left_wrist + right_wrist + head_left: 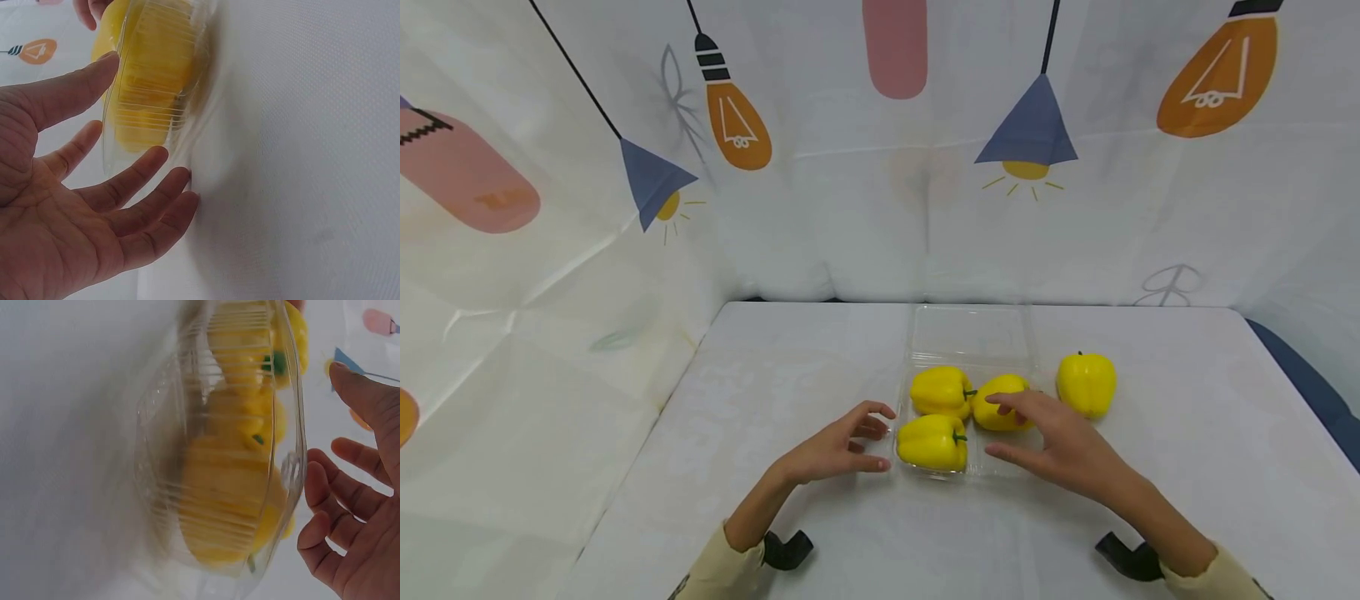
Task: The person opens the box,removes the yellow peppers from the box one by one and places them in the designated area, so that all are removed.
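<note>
A clear plastic clamshell box [1000, 468] lies on the table with its lid [972, 332] folded back toward the wall. Inside sit three yellow bell peppers: one at back left [940, 392], one at front left [931, 443] and one at right [1000, 403]. My left hand [842, 446] is at the box's left side, fingers spread and loosely bent, holding nothing. Over the box's right side is my right hand [1060, 442], partly covering the right pepper in the head view. In the right wrist view its relaxed fingers [340, 494] are beside the box rim, with nothing gripped.
Another yellow bell pepper [1086, 385] stands on the white table [790, 358] to the right of the box. A white curtain [850, 208] printed with lamps and bulbs hangs behind the table and along its left side.
</note>
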`<state>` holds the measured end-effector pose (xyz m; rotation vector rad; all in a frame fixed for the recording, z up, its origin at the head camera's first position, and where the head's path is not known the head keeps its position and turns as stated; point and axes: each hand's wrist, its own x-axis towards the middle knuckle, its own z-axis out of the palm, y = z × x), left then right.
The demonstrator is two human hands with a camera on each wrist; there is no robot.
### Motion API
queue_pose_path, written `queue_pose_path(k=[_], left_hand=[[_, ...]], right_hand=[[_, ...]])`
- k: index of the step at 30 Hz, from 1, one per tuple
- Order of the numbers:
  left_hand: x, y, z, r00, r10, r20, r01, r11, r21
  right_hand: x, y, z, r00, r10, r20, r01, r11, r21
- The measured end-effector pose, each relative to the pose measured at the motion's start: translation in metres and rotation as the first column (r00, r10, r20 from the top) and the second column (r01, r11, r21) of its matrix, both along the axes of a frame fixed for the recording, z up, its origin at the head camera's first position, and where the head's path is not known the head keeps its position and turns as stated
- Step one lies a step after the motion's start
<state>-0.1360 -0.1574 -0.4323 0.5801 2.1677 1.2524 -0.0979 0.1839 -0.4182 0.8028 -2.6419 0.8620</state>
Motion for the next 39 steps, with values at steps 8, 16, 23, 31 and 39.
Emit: queue_pose_path(k=[8,16,23,31,39], left_hand=[[-0.001,0.000,-0.003,1.000,-0.003,-0.008,0.003,1.000,-0.016],[-0.001,0.000,-0.002,1.000,-0.002,-0.012,0.002,1.000,-0.014],[0.000,0.000,-0.002,1.000,0.000,-0.008,0.000,1.000,-0.012],[-0.001,-0.001,-0.003,1.000,-0.001,-0.003,0.001,1.000,-0.007],[-0.001,-0.001,-0.003,1.000,0.000,-0.005,0.000,1.000,-0.002]], right_hand=[[0.000,-0.014,-0.001,0.999,0.021,0.033,-0.022,1.000,0.012],[0.001,-0.032,0.000,0.995,0.059,0.075,-0.057,0.998,-0.028],[0.000,-0.041,-0.002,0.991,0.079,0.104,-0.076,0.997,-0.034],[-0.001,-0.048,-0.004,0.991,0.081,0.109,-0.080,0.997,-0.015],[-0.001,-0.056,-0.007,0.993,0.050,0.111,-0.051,0.999,0.012]])
